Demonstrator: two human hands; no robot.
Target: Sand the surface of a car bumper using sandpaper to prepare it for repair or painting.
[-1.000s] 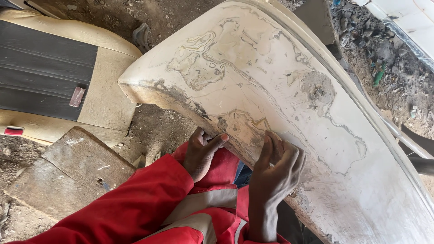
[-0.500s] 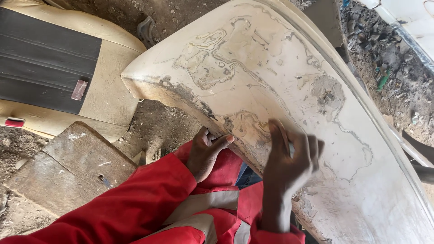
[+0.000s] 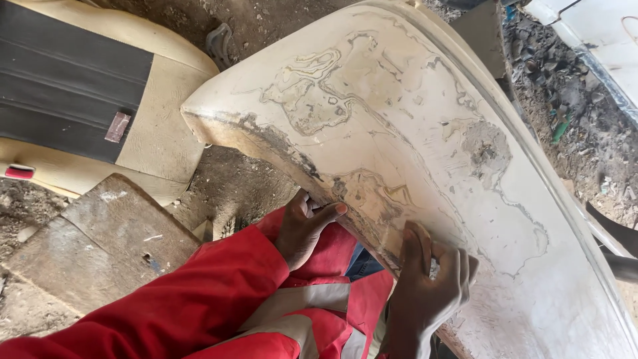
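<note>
The right hand [image 3: 428,286] lies pressed on the cream car body panel [image 3: 412,119], fingers together and bent over a small pale pad that barely shows under the fingertips; it looks like sanding paper, though too little is visible to be sure. The hand sits close to the panel's lower edge, toward the near end. Just to its left, the left hand [image 3: 304,229] grips that same lower edge, thumb stretched along the rim and the other fingers curled beneath it, so it clamps the panel from below.

The panel rests across the person's lap and spreads away from both hands, up and to the right. Its long axis runs diagonally, from the rounded corner at upper left down to the lower right corner of the view. The curved outer face is turned upward, with worn paint and grey and tan filler patches like map outlines, and a dark strip along the lower edge.

Red sleeves [image 3: 199,299] with pale reflective bands cover both arms. To the left lies a weathered wooden block [image 3: 100,246] on the dirt ground [image 3: 232,186], and beyond it a beige and dark seat cushion [image 3: 80,86]. Rubble lies at the far right.
</note>
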